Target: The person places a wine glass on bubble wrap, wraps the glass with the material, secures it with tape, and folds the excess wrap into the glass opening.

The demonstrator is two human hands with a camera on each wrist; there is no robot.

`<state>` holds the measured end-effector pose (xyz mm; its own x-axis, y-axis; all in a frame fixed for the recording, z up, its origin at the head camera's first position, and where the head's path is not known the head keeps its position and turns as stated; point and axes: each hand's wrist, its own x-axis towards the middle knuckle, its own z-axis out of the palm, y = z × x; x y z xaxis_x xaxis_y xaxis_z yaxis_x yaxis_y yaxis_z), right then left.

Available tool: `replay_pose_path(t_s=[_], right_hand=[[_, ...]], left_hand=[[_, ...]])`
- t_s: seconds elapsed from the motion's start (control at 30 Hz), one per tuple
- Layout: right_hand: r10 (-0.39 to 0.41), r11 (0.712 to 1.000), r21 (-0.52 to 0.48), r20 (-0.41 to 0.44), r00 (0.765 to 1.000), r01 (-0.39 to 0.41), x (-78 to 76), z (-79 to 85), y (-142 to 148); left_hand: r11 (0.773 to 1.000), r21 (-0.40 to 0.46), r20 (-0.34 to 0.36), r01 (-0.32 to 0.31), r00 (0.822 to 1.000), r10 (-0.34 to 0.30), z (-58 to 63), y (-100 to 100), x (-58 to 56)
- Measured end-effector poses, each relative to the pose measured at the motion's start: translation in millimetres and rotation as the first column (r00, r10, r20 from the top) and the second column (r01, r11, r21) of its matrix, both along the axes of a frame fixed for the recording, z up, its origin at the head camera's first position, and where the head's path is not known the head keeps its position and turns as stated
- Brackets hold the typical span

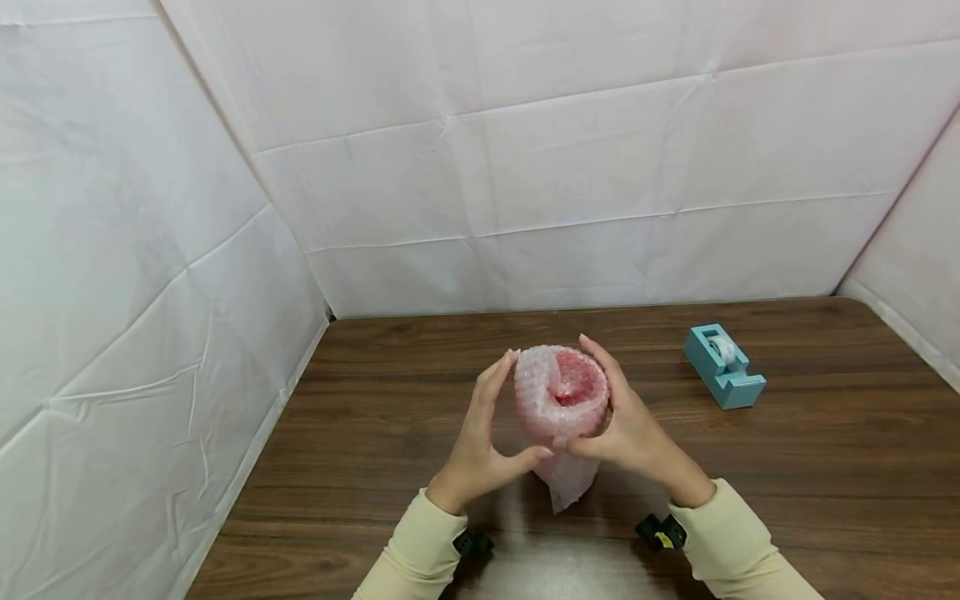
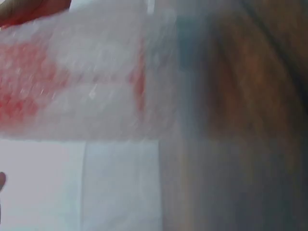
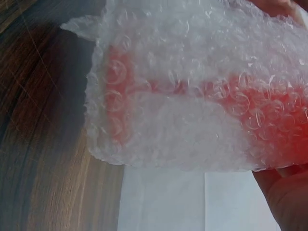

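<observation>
Both hands hold a red goblet [image 1: 573,379] wrapped in bubble wrap [image 1: 536,400], with its open rim turned up toward the head view. My left hand [image 1: 476,446] grips the left side, fingertips near the top edge and thumb at the front. On the right side, my right hand [image 1: 633,429] curls round the bundle, its thumb also at the front. Through the bubble wrap [image 3: 183,130] in the right wrist view, a flat red foot, thin stem and wider bowl show. A loose flap of wrap hangs below the thumbs. The left wrist view is partly blurred.
A light-blue tape dispenser [image 1: 723,371] with a roll of clear tape stands on the brown wooden table [image 1: 360,450], to the right of the hands. White sheeting [image 1: 555,183] walls the table at the back and both sides.
</observation>
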<state>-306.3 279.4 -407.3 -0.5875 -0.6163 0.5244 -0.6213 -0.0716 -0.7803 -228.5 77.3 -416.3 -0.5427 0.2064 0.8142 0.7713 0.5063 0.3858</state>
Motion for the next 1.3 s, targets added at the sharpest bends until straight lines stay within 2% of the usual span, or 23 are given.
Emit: replay_pose_path(t_s=[0.1, 0.17, 0.4, 0.57, 0.8, 1.07, 1.3], right_hand=[[0.021, 0.999, 0.028, 0.026, 0.999, -0.022, -0.3, 0.8, 1], [0.029, 0.998, 0.059, 0.033, 0.999, -0.031, 0.2, 1.4, 1], [0.07, 0.987, 0.141, 0.063, 0.996, -0.079, 3.3, 2.0, 1], [0.11, 0.981, 0.152, 0.053, 0.992, -0.117, 5.0, 2.0, 0], [0.159, 0.978, 0.126, 0.062, 0.985, -0.166, 4.0, 1.1, 0], [0.138, 0.983, 0.118, 0.025, 0.99, -0.14, 5.4, -0.2, -1], [0.159, 0.981, 0.108, 0.044, 0.986, -0.163, 8.0, -1.4, -4]], left_hand=[[0.998, -0.057, -0.143, 0.017, 0.989, -0.025, 6.3, -5, 0.2], [0.995, -0.096, -0.196, 0.011, 0.98, -0.029, 9.8, -7, 0.6], [0.968, -0.244, -0.278, -0.066, 0.961, -0.004, 13.1, -8, 1.1], [0.94, -0.327, -0.286, -0.098, 0.958, 0.0, 15.4, -5, 2.6], [0.915, -0.381, -0.276, -0.129, 0.961, 0.021, 16.9, -3, 4.4], [0.875, -0.441, -0.285, -0.199, 0.956, 0.073, 20.3, -3, 6.5], [0.869, -0.444, -0.302, -0.219, 0.95, 0.085, 21.0, -3, 6.5]])
